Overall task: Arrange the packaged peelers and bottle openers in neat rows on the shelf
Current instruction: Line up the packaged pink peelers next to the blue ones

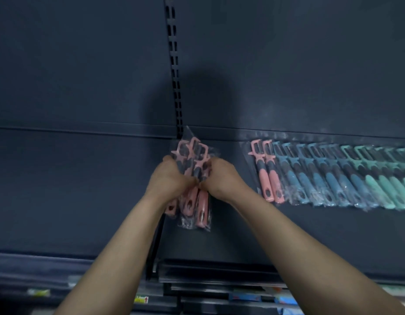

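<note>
both forearms reach up from the bottom of my view, and the left hand and right hand meet around a bundle of pink peelers in clear bags. each grip is closed on that bundle from its own side, thumbs nearly touching in the middle, holding it just above or on the dark shelf; i cannot tell which. the packets in it look fanned and uneven.

to the right, apart from the bundle, lies the finished row: two pink peelers at its left end, then blue ones, then teal ones running out of view, overlapped and even.

i'd judge the job well under way: the pink bundle is yet to be laid beside the row. i see no bottle openers, and the shelf left of the slotted upright holds nothing.
</note>
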The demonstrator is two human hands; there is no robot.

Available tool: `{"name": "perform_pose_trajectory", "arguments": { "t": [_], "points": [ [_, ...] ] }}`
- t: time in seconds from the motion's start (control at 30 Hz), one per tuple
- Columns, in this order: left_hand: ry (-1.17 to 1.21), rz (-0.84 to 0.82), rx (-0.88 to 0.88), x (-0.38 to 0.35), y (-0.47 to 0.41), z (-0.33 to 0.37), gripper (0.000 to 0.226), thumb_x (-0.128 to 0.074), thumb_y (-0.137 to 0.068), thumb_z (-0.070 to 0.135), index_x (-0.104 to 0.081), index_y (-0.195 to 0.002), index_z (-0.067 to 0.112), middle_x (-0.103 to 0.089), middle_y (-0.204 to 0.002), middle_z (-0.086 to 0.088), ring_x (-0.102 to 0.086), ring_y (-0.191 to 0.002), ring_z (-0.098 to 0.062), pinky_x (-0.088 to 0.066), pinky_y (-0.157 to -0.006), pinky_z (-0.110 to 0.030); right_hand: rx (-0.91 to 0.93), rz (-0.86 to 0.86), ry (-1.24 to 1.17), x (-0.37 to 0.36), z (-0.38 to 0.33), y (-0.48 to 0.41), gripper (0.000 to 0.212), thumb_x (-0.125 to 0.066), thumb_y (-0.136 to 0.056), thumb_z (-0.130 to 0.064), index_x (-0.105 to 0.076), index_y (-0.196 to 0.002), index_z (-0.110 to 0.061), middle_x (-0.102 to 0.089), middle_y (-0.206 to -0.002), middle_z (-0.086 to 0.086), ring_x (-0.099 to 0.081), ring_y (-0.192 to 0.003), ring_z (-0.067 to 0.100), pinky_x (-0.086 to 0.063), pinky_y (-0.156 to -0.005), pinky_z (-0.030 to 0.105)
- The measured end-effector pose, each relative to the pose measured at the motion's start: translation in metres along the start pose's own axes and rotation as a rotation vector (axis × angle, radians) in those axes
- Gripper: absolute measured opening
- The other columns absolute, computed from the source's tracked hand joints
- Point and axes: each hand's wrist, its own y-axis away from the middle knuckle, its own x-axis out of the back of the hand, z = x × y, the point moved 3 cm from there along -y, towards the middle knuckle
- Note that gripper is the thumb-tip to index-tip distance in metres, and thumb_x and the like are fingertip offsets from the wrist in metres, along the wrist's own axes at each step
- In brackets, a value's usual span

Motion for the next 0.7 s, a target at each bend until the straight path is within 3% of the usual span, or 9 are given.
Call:
{"name": "perform_pose_trajectory", "arguments": {
  "t": [0.07,0.13,0.23,0.3,0.37,0.43,0.5,0.63,0.7],
  "points": [
    [0.047,-0.057,0.0,-0.002,-0.002,0.002,0.02,-0.074,-0.065,0.023,-0.066,-0.083,0.017,-0.067,-0.079,0.001,-0.065,-0.071,-0.012,-0.048,-0.053,-0.021,-0.061,0.042,-0.084,0.0,0.004,-0.001,0.027,-0.065,-0.079,-0.018,-0.06,-0.103,-0.006,-0.066,-0.106,0.012,-0.062,-0.1,0.028,-0.039,-0.068,0.021],
    [0.099,-0.11,0.029,-0.005,-0.002,0.003,0.007,-0.072,-0.066,0.02,-0.067,-0.071,0.019,-0.069,-0.071,0.001,-0.066,-0.064,-0.01,-0.053,-0.056,-0.022,-0.118,0.089,-0.176,0.002,0.009,-0.001,0.03,-0.066,-0.078,-0.015,-0.054,-0.104,-0.007,-0.064,-0.108,0.012,-0.06,-0.101,0.028,-0.04,-0.071,0.022],
    [0.188,-0.154,0.07,-0.008,-0.005,0.004,0.017,-0.072,-0.067,0.019,-0.068,-0.082,0.015,-0.07,-0.079,-0.004,-0.067,-0.068,-0.014,-0.055,-0.058,-0.024,-0.225,0.149,-0.371,0.002,0.012,0.004,0.026,-0.068,-0.075,-0.007,-0.05,-0.093,-0.013,-0.064,-0.099,0.012,-0.062,-0.091,0.026,-0.051,-0.075,0.031],
    [0.244,-0.134,0.041,-0.01,-0.007,0.007,0.031,-0.072,-0.069,0.017,-0.06,-0.097,0.011,-0.066,-0.088,-0.004,-0.065,-0.073,-0.014,-0.05,-0.051,-0.02,-0.297,0.158,-0.544,0.003,0.014,0.006,0.019,-0.069,-0.072,0.001,-0.055,-0.078,-0.011,-0.064,-0.081,0.009,-0.063,-0.074,0.02,-0.056,-0.067,0.032],
    [0.296,-0.128,0.022,-0.012,-0.009,0.011,0.037,-0.073,-0.071,0.013,-0.052,-0.102,0.011,-0.062,-0.091,-0.005,-0.063,-0.076,-0.014,-0.05,-0.052,-0.021,-0.341,0.117,-0.697,0.006,0.012,0.006,0.025,-0.066,-0.072,0.009,-0.055,-0.062,-0.011,-0.06,-0.059,0.005,-0.057,-0.047,0.008,-0.048,-0.044,0.019],
    [0.423,-0.179,0.052,-0.017,-0.01,0.012,0.038,-0.072,-0.072,0.004,-0.055,-0.106,0.006,-0.065,-0.097,-0.012,-0.066,-0.083,-0.022,-0.057,-0.067,-0.033,-0.362,0.108,-0.711,0.011,0.012,0.007,0.028,-0.065,-0.073,0.011,-0.055,-0.062,-0.012,-0.053,-0.049,0.001,-0.046,-0.033,0.002,-0.034,-0.034,0.01],
    [0.568,-0.193,0.106,-0.019,-0.012,0.011,0.037,-0.066,-0.073,-0.006,-0.059,-0.107,0.003,-0.067,-0.098,-0.017,-0.067,-0.084,-0.027,-0.057,-0.074,-0.039,-0.387,0.109,-0.681,0.014,0.014,0.009,0.016,-0.066,-0.073,0.009,-0.06,-0.075,-0.006,-0.051,-0.054,0.003,-0.044,-0.039,0.006,-0.031,-0.035,0.01],
    [0.724,-0.19,0.168,-0.023,-0.017,0.009,0.034,-0.061,-0.073,-0.01,-0.06,-0.105,0.001,-0.069,-0.093,-0.02,-0.07,-0.076,-0.027,-0.058,-0.062,-0.036,-0.403,0.051,-0.654,0.012,0.015,0.015,0.015,-0.068,-0.074,0.007,-0.064,-0.073,-0.007,-0.06,-0.063,0.001,-0.053,-0.054,0.008,-0.046,-0.048,0.015],
    [0.736,-0.149,0.179,-0.025,-0.02,0.007,0.039,-0.06,-0.071,-0.01,-0.057,-0.109,0.0,-0.067,-0.096,-0.021,-0.07,-0.077,-0.029,-0.058,-0.06,-0.036,-0.36,0.012,-0.591,0.011,0.012,0.018,0.024,-0.069,-0.073,0.006,-0.067,-0.095,-0.003,-0.066,-0.078,0.004,-0.059,-0.063,0.01,-0.049,-0.058,0.018]
  ]
}}
